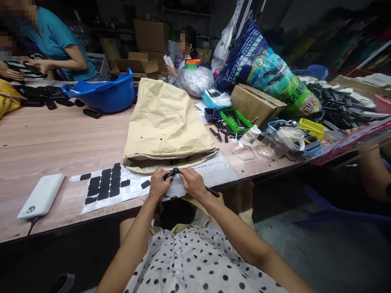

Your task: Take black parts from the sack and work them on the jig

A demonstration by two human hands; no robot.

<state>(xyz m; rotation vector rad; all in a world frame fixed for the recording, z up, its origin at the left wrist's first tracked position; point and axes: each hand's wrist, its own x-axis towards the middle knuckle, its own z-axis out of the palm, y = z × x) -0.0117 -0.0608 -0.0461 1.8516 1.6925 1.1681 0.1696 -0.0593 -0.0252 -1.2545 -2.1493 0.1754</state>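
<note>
Left hand (159,183) and right hand (194,183) closed on a black part (175,171)

The black part is gripped between the fingertips of both hands at the near edge of the table (100,134), just in front of the open mouth of a beige sack (166,118). Its round middle is seen between the two hands; its exact shape is partly hidden by the fingers. A black rod (213,192) is seen beside the right wrist, but whether it is joined to the part cannot be told.

To the left, a white sheet (125,196) is dotted with black patches (104,183), and a white power bank (41,195) is connected to a dark cable (31,228). Farther back, a blue basin (105,95) is set on the table. To the right of the sack, a green tray (236,121), a clear bottle (249,137) and a cardboard box (255,103) are seen. White pieces (168,61) are held by a person (187,44) beyond the table.
</note>
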